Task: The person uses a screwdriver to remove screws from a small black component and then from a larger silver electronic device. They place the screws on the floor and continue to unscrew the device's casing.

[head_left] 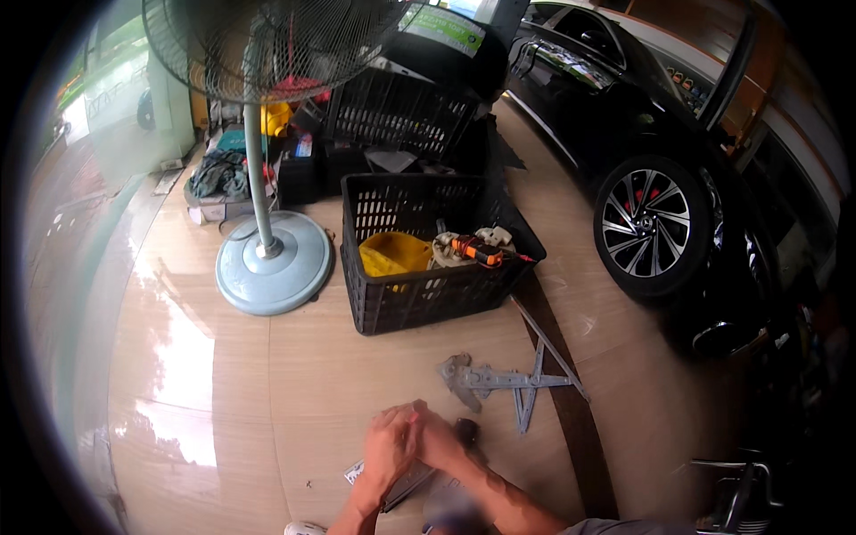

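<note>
My left hand (390, 444) and my right hand (439, 439) are pressed together low in the middle, fingers closed and overlapping. Whatever may be between them is hidden. Close beside my right hand a black rounded object (466, 432) shows. Under my wrists lies a dark, narrow, long piece (408, 486), partly covered by my arms. Just beyond my hands, to the right, a grey metal scissor-type window regulator (508, 379) rests on the tiled floor with its crossed arms spread.
A black plastic crate (428, 303) ahead holds a yellow item (392, 253) and an orange-and-black meter (477, 251). Left of it stands a fan on a round base (275, 276). A black car (615, 116) is parked at right. More crates (401, 111) stand behind.
</note>
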A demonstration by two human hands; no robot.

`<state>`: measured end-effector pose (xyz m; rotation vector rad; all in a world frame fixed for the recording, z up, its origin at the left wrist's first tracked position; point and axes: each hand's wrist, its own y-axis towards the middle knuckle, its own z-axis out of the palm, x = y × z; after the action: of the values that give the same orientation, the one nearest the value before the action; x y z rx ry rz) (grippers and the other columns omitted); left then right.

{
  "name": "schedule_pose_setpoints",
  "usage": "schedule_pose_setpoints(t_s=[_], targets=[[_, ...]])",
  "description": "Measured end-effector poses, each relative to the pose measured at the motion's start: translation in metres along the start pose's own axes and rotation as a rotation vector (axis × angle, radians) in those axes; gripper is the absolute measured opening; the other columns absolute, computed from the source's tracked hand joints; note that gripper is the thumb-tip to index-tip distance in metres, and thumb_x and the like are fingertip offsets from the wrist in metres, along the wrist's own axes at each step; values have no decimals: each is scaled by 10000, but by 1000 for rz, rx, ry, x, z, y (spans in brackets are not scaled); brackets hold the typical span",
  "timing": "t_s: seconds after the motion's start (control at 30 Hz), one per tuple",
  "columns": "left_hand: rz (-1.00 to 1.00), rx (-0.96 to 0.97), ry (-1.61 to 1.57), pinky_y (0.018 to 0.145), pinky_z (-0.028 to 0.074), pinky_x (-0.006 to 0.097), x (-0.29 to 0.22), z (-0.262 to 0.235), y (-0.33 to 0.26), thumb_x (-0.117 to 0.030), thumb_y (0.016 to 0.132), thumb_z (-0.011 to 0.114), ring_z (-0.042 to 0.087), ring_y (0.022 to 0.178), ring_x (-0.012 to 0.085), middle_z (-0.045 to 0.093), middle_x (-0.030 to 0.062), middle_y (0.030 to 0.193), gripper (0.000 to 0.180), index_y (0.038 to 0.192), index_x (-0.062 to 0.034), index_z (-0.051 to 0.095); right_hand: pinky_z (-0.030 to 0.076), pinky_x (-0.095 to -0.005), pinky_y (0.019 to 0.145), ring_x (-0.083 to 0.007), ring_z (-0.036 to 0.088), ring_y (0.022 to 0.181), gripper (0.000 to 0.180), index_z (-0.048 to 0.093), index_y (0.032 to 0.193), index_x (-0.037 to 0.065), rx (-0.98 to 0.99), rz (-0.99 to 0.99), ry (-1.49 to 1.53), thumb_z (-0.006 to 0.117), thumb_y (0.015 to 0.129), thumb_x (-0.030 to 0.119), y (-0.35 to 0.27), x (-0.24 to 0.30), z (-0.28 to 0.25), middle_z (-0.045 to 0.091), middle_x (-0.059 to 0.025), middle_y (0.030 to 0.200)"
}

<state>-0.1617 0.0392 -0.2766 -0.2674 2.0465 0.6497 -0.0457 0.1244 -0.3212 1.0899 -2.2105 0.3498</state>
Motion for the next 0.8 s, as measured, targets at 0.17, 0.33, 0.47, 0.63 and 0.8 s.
schedule_pose_setpoints(t_s=[0.17,0.33,0.47,0.63,0.8], targets=[[-13,69,-77,913,497,466,12,6,1,-50,838,681,644,1034,402,706,206,1081,304,1138,-6,674,532,-477,832,-415,648,947,150,672,944,36,96,-120,-79,681,810,103,6,-16,-1,695,-184,974],[-45,-119,15,900,490,450,12,7,-4,-73,818,711,640,1025,379,705,169,1045,215,1030,-39,700,513,-467,881,-407,630,1005,184,689,974,15,6,-96,52,698,792,41,7,24,-22,696,-203,986],[-3,-221,152,845,471,416,4,11,1,-155,783,758,641,906,297,696,94,889,141,874,-72,690,511,-469,880,-398,631,1030,160,684,954,8,41,-67,27,714,803,51,-4,14,-24,693,-212,991],[-12,-166,168,839,474,425,3,9,-3,-168,860,714,621,957,321,677,106,986,170,973,-44,686,532,-466,800,-407,669,922,180,689,980,4,-3,-101,-104,733,824,81,-4,10,-23,699,-214,952],[20,-81,-46,914,480,413,11,24,-7,-147,905,654,612,1092,309,649,128,1214,326,1211,-35,654,523,-436,813,-388,671,977,236,660,1046,-29,40,-133,-1,724,850,85,7,23,-32,693,-209,1005]])
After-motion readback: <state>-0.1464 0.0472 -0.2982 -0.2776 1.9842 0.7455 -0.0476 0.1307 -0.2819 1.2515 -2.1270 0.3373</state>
